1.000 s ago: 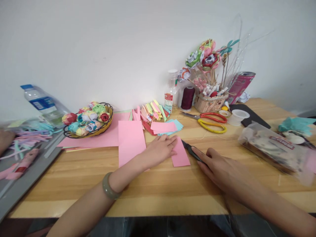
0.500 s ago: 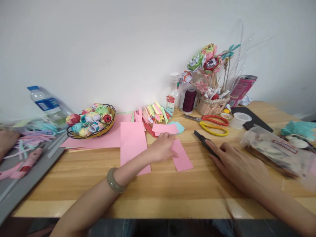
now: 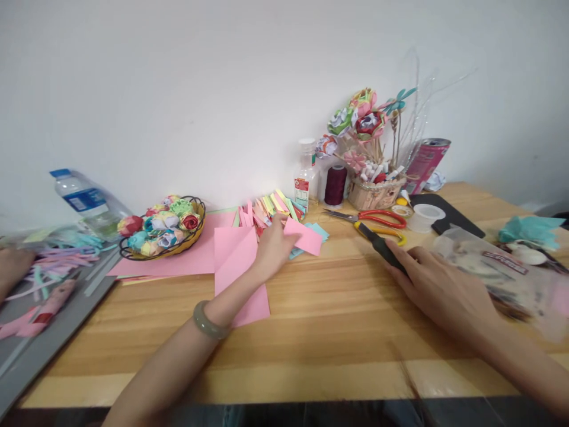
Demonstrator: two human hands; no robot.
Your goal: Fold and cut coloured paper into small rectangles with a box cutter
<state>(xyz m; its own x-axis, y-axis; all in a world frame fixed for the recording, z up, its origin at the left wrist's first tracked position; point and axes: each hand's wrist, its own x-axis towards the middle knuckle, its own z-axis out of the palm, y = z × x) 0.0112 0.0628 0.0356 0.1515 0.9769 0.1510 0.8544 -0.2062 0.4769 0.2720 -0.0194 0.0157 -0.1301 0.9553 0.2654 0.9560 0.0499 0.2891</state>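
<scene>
My left hand [image 3: 276, 246] pinches a small pink paper piece [image 3: 306, 238] by its left side. Light blue paper pieces [image 3: 317, 231] lie on the table just behind and beneath that piece. Under my left wrist rests a larger folded pink sheet [image 3: 235, 261], partly covered by the forearm. My right hand [image 3: 444, 290] grips a black utility knife [image 3: 387, 254], its narrow end pointing up and left. That end overlaps the yellow handle of the scissors [image 3: 382, 218] in view; I cannot tell if they touch.
Behind the left hand is a heap of coloured paper strips [image 3: 275, 204]. A basket of paper flowers [image 3: 195, 234] stands left. At the back are a bottle [image 3: 306, 178], purple thread [image 3: 335, 187] and a flower basket [image 3: 376, 193]. Another person's hand [image 3: 15, 270] shows far left.
My left hand has lifted the small pink piece off the bare table and carried it up and left to the blue pieces. My right hand, holding the knife, has barely shifted.
</scene>
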